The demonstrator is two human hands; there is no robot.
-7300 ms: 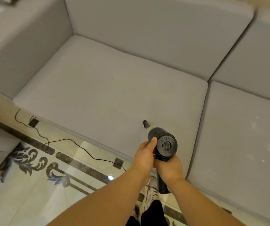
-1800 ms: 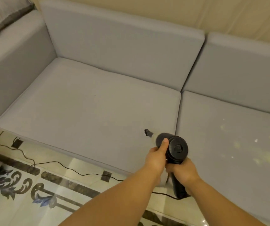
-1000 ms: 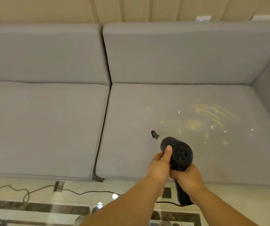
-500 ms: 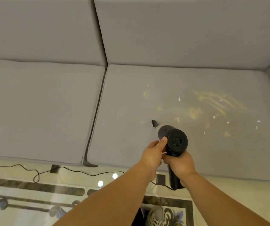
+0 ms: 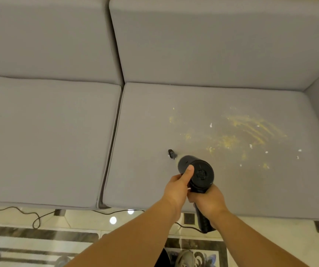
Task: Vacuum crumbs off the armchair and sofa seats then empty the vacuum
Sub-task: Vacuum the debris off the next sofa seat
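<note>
Vacuum (image 5: 197,171) in both hands, crumbs (image 5: 237,133) just right (sofa seat (image 5: 145,170))

A glossy pale tiled floor (image 5: 81,218) with a dark ornamental border (image 5: 39,235) reflects round ceiling lights (image 5: 113,220), while a thin black cable (image 5: 19,211) trails across it along the furniture's base.

Both hands (image 5: 177,190) grip vacuum (image 5: 197,171) over crumbed sofa (image 5: 232,112).
</note>
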